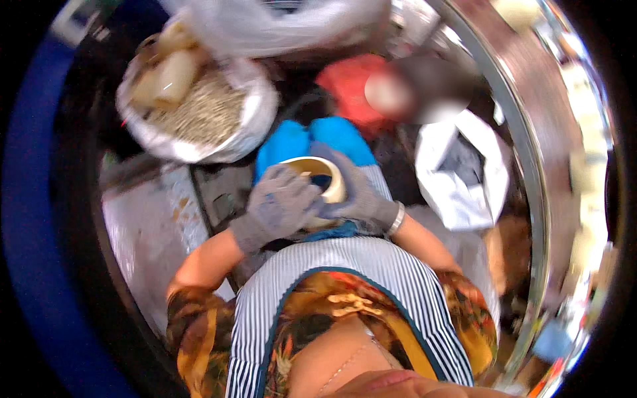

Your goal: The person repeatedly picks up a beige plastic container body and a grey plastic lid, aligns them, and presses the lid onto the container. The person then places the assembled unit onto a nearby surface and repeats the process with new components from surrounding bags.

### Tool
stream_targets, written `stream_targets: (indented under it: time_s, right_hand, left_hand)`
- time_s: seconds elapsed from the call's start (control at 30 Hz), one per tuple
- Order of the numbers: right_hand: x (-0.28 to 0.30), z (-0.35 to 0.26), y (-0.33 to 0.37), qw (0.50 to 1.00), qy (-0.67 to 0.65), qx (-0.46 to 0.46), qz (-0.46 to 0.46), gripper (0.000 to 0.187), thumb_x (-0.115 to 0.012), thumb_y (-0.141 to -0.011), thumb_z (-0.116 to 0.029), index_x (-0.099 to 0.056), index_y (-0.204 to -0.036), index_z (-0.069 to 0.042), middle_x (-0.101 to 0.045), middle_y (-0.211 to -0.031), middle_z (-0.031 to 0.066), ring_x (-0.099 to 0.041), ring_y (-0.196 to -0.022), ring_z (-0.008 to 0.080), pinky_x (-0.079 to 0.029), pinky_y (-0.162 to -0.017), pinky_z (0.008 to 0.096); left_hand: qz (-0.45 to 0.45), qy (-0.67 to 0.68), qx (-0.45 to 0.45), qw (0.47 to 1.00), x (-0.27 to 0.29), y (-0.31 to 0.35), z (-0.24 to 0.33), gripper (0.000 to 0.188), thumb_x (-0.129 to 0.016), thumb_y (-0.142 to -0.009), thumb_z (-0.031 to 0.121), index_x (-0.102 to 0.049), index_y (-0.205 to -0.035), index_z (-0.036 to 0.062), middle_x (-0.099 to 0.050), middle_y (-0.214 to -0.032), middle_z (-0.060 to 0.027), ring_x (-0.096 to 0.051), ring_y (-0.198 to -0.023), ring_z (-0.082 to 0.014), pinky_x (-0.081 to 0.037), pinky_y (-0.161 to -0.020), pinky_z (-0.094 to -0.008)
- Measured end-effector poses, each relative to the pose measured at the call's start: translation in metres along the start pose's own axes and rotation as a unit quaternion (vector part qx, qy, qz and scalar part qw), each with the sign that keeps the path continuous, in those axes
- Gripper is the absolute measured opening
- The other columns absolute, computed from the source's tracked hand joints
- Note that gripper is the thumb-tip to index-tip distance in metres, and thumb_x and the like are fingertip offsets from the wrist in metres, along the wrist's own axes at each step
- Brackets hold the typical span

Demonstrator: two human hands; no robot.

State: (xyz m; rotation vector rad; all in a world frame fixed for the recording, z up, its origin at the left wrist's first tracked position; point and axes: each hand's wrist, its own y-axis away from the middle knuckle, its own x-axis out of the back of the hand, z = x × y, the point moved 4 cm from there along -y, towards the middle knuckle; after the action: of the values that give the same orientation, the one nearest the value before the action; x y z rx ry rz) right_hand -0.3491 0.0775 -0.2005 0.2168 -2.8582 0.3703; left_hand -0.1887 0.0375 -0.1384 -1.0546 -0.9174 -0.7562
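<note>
A cream-coloured hollow cylinder [337,190], like a wide ring or a bottomless tub, is held over my lap with its opening facing up. My right hand [355,192], in a grey glove, wraps around its right side. On the left, my gloved left hand [282,202] closes over the near-left rim, its fingertips bent toward the opening. A small pale bit shows by those fingertips; I cannot make out whether it is loose or part of the rim. Dark blue shows through the middle. Blue cloth [285,139] covers my knees beneath the piece.
An open white sack [255,132] with greyish chips and yellowish hollow pieces stands at the far left. At the right is a smaller white bag [488,199] with dark contents. A person in red [355,86] sits ahead. A metal-edged counter [524,152] curves along the right.
</note>
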Motion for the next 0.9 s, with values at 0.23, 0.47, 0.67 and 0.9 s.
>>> stream_targets:
  time_s: [0.23,0.47,0.67,0.9]
  right_hand:
    - [0.001,0.005,-0.011,0.995,0.096,0.032,0.024,0.104,-0.083,-0.065,-0.045,-0.034,-0.149,-0.009,-0.043,-0.145,0.0166,-0.045,-0.129,0.0357,-0.036,-0.109,0.0446]
    - [0.011,0.007,-0.014,0.988,0.116,-0.010,0.106,0.111,-0.081,-0.064,-0.057,-0.033,-0.149,-0.007,-0.043,-0.145,0.0206,-0.043,-0.131,0.0391,-0.034,-0.109,0.0489]
    - [0.008,-0.015,-0.004,0.967,0.113,0.007,0.228,0.112,-0.082,-0.063,-0.059,-0.033,-0.147,-0.003,-0.043,-0.145,0.0207,-0.042,-0.132,0.0383,-0.035,-0.109,0.0478]
    - [0.025,-0.034,0.012,0.957,0.053,0.009,0.286,0.078,-0.066,-0.085,-0.051,-0.046,-0.138,0.002,-0.049,-0.137,0.0246,-0.052,-0.122,0.0359,-0.045,-0.099,0.0447]
  left_hand:
    - [-0.142,0.061,0.025,0.988,0.002,-0.015,-0.019,0.025,-0.062,-0.083,0.019,-0.059,-0.102,0.0028,-0.060,-0.093,-0.0154,-0.057,-0.089,-0.0357,-0.044,-0.083,-0.0471]
    - [-0.055,0.092,-0.040,0.993,0.032,-0.033,-0.040,0.031,-0.058,-0.086,0.012,-0.057,-0.113,-0.0028,-0.060,-0.101,-0.0213,-0.059,-0.091,-0.0389,-0.047,-0.081,-0.0461]
    - [-0.305,-0.297,0.263,0.866,0.047,0.019,-0.226,0.066,-0.066,-0.087,0.041,-0.048,-0.138,0.0023,-0.043,-0.146,-0.0199,-0.054,-0.120,-0.0370,-0.044,-0.100,-0.0459]
    - [0.081,0.496,0.393,0.770,-0.034,-0.010,-0.100,0.075,-0.036,-0.100,0.057,-0.031,-0.149,0.0014,-0.040,-0.148,-0.0166,-0.043,-0.133,-0.0287,-0.034,-0.112,-0.0423]
